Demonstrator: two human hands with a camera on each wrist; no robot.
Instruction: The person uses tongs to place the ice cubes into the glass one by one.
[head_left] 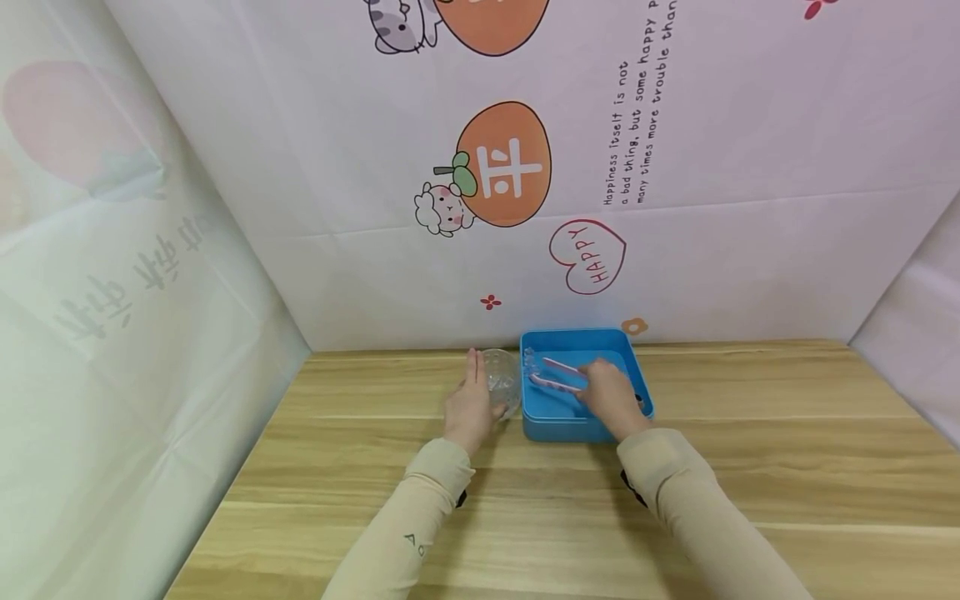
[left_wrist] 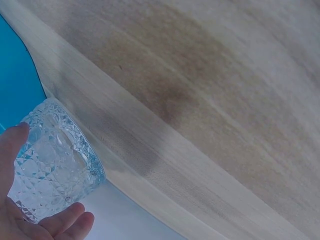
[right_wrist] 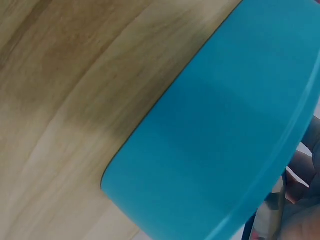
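Observation:
A clear cut-glass bowl (head_left: 502, 379) stands on the table against the left side of a blue box (head_left: 577, 429). My left hand (head_left: 470, 408) holds the bowl from its left, thumb on one side and fingers on the other; the left wrist view shows the patterned glass (left_wrist: 55, 160) between them. Inside the box, my right hand (head_left: 609, 393) grips pink tongs (head_left: 555, 384), their tips pointing left and apart. Near those tips, by the box's left wall, is a clear lumpy thing (head_left: 531, 360) whose kind I cannot tell. The right wrist view shows mostly the box's outer wall (right_wrist: 200, 125).
The wood-grain table (head_left: 540, 517) runs out to both sides and toward me. Behind the box rises a white printed cloth (head_left: 375, 275), with another cloth wall (head_left: 150, 375) at the left. A small dark thing (head_left: 640, 401) shows at the box's right side.

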